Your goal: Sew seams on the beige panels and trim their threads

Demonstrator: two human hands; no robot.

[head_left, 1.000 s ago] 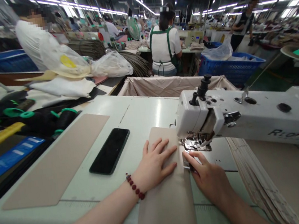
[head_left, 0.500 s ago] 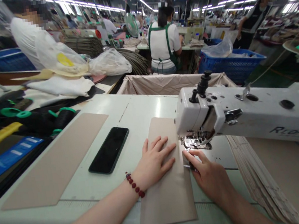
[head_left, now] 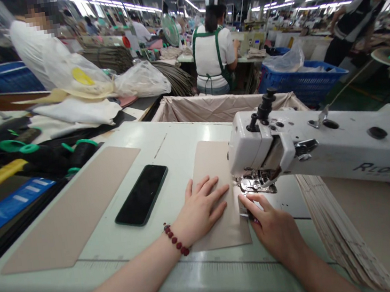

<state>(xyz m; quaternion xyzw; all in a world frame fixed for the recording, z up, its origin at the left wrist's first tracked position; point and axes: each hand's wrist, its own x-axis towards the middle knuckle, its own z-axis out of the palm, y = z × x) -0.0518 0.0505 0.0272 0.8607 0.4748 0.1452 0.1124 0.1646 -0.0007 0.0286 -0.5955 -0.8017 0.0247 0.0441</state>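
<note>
A long beige strip of material (head_left: 215,172) lies on the white sewing table (head_left: 176,136), its right edge running under the presser foot (head_left: 255,184) of a white industrial sewing machine (head_left: 263,149). My left hand (head_left: 202,206) rests flat on the strip with its fingers spread, a red beaded bracelet on the wrist. Right next to the presser foot, my right hand (head_left: 270,222) pinches the strip's right edge between thumb and fingers. The needle area is partly hidden by the machine head.
A black smartphone (head_left: 142,195) and a loose beige panel (head_left: 69,208) lie left on the table. A stack of beige strips (head_left: 340,227) sits right, below the machine arm. Behind stands a fabric-lined bin (head_left: 218,107); a blue basket (head_left: 301,81) and co-workers (head_left: 212,54) are beyond.
The beige strip has slid away from me through the machine, and its near end now lies on the table. Both hands stay close to the presser foot.
</note>
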